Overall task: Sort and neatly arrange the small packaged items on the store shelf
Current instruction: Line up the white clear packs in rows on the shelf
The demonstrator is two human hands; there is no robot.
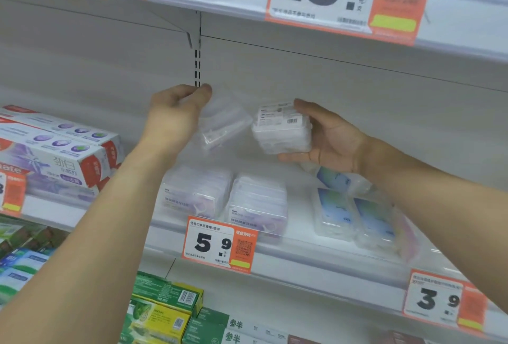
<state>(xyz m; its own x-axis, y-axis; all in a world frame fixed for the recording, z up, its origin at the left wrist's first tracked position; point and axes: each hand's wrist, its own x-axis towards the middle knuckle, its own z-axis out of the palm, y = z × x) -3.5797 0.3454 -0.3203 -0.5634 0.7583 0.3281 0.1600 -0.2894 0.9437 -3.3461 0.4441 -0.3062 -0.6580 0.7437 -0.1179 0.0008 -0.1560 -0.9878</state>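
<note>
1. Left hand (176, 108): thumb and fingers are curled, pinching the top corner of a clear, blurred plastic packet of floss picks (221, 125), which hangs below and to the right of the fingertips, above the shelf.
2. Right hand (327, 140): palm turned inward, thumb over the top and fingers beneath a white, rectangular shrink-wrapped multipack with a barcode label (283, 130). The pack lies between thumb and fingers, clear of the shelf.
3. The two held packs are near each other, not touching as far as can be seen.
4. Directly below, on the white metal shelf (302, 254), lie two pale purple-printed floss packs (228, 200) behind the orange-and-white 5.9 price tag (220, 244); blue-green packets (354, 216) lie further right.
5. Judgement: the step in hand appears to be sorting, with both items lifted for placing.
6. Next move likely calls for lowering each pack onto its matching stack, label forward, edges squared.
</note>
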